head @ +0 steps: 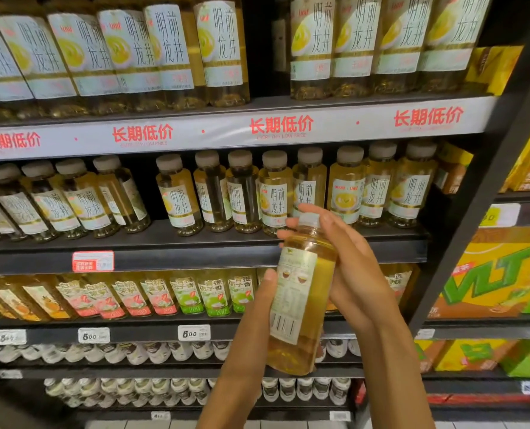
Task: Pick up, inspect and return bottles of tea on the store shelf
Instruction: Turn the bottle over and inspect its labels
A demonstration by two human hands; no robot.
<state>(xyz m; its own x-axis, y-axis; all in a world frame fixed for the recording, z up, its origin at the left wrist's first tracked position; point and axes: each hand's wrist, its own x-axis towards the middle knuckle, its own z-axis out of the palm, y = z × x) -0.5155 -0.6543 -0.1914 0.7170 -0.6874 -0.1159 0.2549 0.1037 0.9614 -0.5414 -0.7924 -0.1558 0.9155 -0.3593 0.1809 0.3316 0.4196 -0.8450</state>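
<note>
I hold a bottle of yellow tea point(300, 292) upright in front of the shelves, its back label with a barcode turned toward me. My left hand point(262, 300) grips its lower left side, thumb on the label. My right hand point(347, 261) wraps the right side and the neck, fingers curled around the grey cap. Behind it, a row of the same tea bottles point(242, 190) with grey caps stands on the middle shelf point(164, 243), with a gap near the left of centre.
Larger tea bottles point(220, 48) fill the top shelf above a price strip point(282, 125) with red lettering. Lower shelves carry other flavoured bottles point(158, 294) and white-capped bottles point(180, 351). Yellow and green drink cartons point(499, 280) are stacked at the right beyond a dark upright post point(474, 218).
</note>
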